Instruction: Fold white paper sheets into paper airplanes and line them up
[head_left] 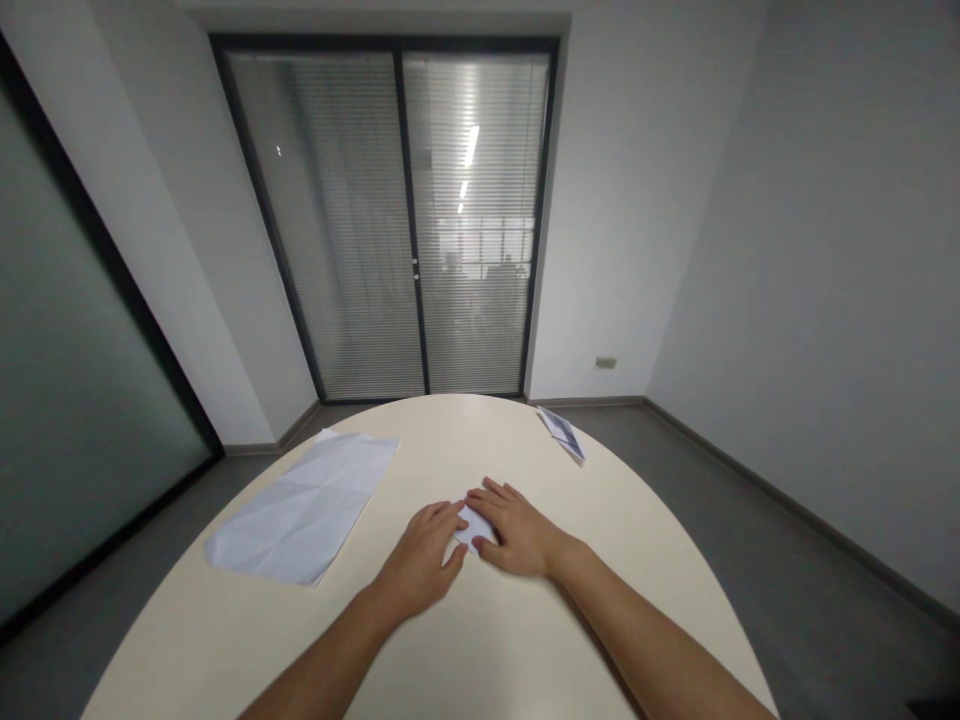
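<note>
A small folded piece of white paper [474,527] lies on the round table between my hands, partly covered by them. My left hand [421,560] rests at its left side, fingertips touching the edge and thumb held apart. From the right, my right hand [519,530] lies over the paper with its fingers stretched out flat and its thumb on the near part. Neither hand is closed around anything. How the paper is folded beneath the fingers is hidden.
A large creased white sheet [307,510] lies flat on the left of the cream table [525,650]. Near the far right edge sits a folded paper piece with a dark printed area [562,434]. Beyond stand glass doors with blinds [480,300] and pale walls.
</note>
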